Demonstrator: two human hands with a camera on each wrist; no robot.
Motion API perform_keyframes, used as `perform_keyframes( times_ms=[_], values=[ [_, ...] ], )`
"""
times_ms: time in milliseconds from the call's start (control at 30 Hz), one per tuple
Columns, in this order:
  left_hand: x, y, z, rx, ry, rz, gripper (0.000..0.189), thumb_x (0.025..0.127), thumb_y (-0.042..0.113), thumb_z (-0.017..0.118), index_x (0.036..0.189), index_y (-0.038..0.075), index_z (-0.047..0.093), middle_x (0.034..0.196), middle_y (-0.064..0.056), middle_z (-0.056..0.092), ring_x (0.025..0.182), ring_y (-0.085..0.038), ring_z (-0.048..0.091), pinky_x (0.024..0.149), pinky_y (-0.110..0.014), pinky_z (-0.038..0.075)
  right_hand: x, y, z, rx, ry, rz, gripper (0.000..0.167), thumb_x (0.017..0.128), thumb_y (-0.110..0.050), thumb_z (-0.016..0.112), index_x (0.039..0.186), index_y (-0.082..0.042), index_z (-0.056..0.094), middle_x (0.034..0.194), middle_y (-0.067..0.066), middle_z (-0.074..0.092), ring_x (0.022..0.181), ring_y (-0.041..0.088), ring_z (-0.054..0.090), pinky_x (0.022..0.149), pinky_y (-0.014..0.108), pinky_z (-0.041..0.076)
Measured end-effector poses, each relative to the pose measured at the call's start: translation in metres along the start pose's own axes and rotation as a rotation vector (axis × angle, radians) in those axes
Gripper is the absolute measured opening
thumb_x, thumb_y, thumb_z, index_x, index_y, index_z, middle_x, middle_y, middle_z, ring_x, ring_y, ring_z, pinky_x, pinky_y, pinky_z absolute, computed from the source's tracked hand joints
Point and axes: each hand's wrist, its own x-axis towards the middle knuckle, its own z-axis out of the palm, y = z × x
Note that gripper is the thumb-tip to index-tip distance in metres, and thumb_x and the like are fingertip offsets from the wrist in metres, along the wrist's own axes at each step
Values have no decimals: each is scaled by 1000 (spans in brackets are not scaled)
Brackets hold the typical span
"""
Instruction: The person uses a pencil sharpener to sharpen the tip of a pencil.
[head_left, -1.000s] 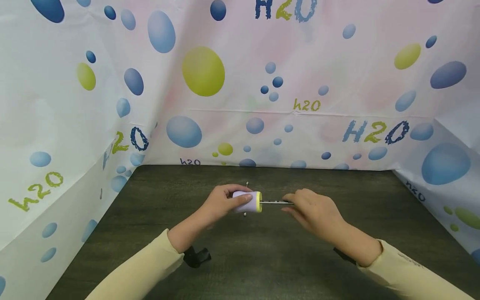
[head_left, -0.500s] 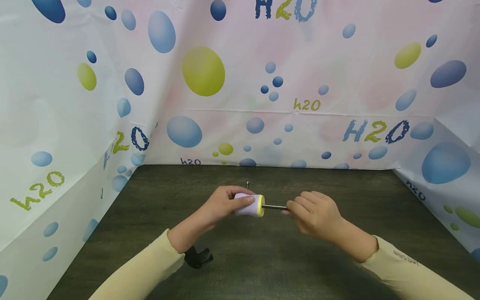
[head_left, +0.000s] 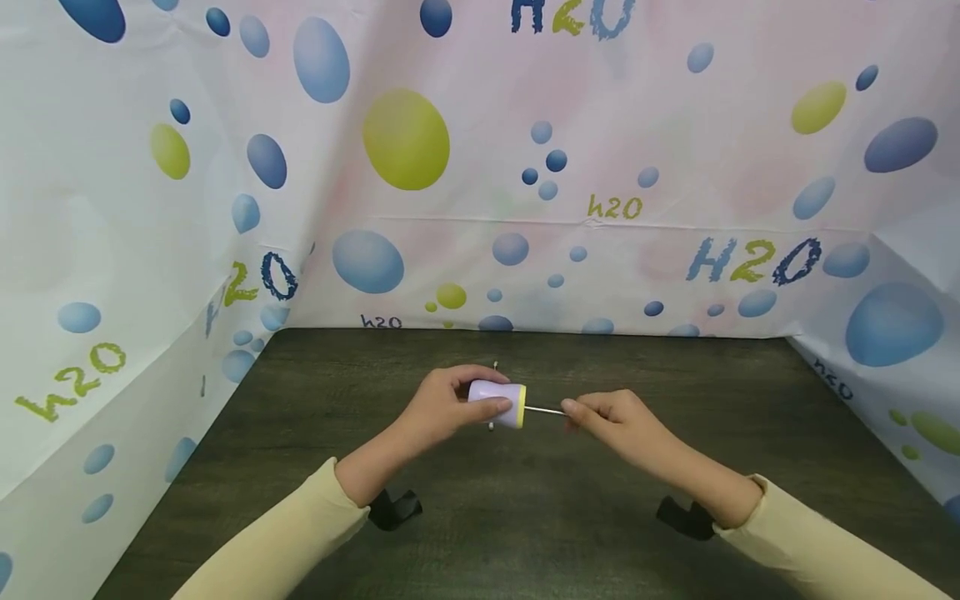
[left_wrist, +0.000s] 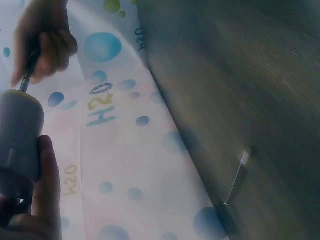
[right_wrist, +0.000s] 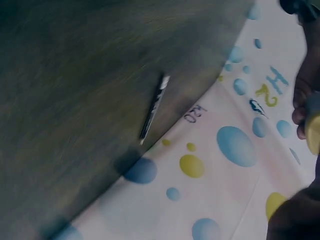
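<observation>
My left hand (head_left: 438,408) grips a lavender cylindrical pencil sharpener (head_left: 491,389) with a yellow end, thumb across its near side. The yellow end faces right. A thin dark pencil (head_left: 545,410) runs from that end to my right hand (head_left: 618,421), which pinches it between thumb and fingers. The tip inside the sharpener is hidden. In the left wrist view, the sharpener (left_wrist: 20,130) sits at the left edge, the pencil (left_wrist: 29,72) entering its top. Behind the sharpener, another pencil (right_wrist: 154,110) lies on the table; in the head view only its two ends show.
The dark wood-grain table (head_left: 540,533) reaches back to a white backdrop (head_left: 600,167) printed with blue and green bubbles and H2O lettering. The backdrop also closes in both sides. Dark straps (head_left: 396,510) hang under both wrists.
My right hand has rolled from a knuckles-up grip to a thumb-forward pinch on the pencil. The sharpener has stayed nearly in place, tilting slightly; the pencil on the table has not moved.
</observation>
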Motion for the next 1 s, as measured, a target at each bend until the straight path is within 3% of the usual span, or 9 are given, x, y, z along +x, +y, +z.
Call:
perform_keyframes(
  times_ms=[133,233,300,433,533,667,767,867,1000],
  values=[
    [4,-2,-1,-31,-7,-23,32,95,23,72,120,3,73,112,-21,71,81,-14,61,69,-28,55,1,8,9,-347,221,-363,33,106,-37,54,101,-9,71,81,-3,69,63,-1,52,56,17,45],
    [6,-4,-2,-78,-25,-74,34,96,25,70,121,2,73,116,-22,69,85,-15,61,72,-28,54,6,14,11,-601,439,-662,38,107,-39,48,98,-9,69,73,-3,61,57,4,48,49,17,39],
    [6,-5,-3,-110,-38,-108,36,96,27,69,122,2,73,118,-22,69,87,-16,60,73,-28,54,10,17,9,-728,539,-811,32,109,-28,49,94,-7,68,68,-2,56,54,9,44,47,20,38],
    [4,-5,-3,-158,-68,-142,39,97,29,69,123,0,72,116,-23,68,87,-17,59,74,-29,52,16,21,5,-918,649,-1015,31,109,-14,50,85,-6,69,63,1,54,52,15,43,47,27,38],
    [3,-5,-2,-167,-79,-152,39,97,30,69,123,1,72,115,-23,67,86,-17,59,73,-29,52,18,23,5,-968,669,-1072,34,108,-15,51,80,-6,66,60,1,54,52,15,44,47,28,38],
    [4,-5,0,-159,-66,-151,37,97,28,70,123,1,72,119,-22,67,88,-17,60,74,-28,53,15,22,8,-908,616,-997,39,110,-20,47,79,-6,64,60,0,57,50,13,48,46,27,41],
    [4,-5,1,-121,-51,-125,35,96,25,71,122,2,72,118,-21,68,88,-17,61,75,-30,56,9,20,10,-775,479,-833,45,112,-29,40,79,-10,63,58,-5,56,48,5,46,45,20,39],
    [2,-5,2,-66,-41,-67,33,95,22,73,121,3,72,115,-22,70,85,-15,62,73,-31,57,3,14,7,-498,239,-571,46,112,-33,40,75,-15,61,54,-12,49,47,-6,35,45,14,33],
    [0,-4,2,-15,-20,17,34,92,20,76,122,3,72,116,-23,70,84,-14,64,71,-27,56,0,6,-2,42,-83,-124,48,111,-26,43,70,-7,56,56,-14,36,50,-5,24,46,21,28]
  ],
)
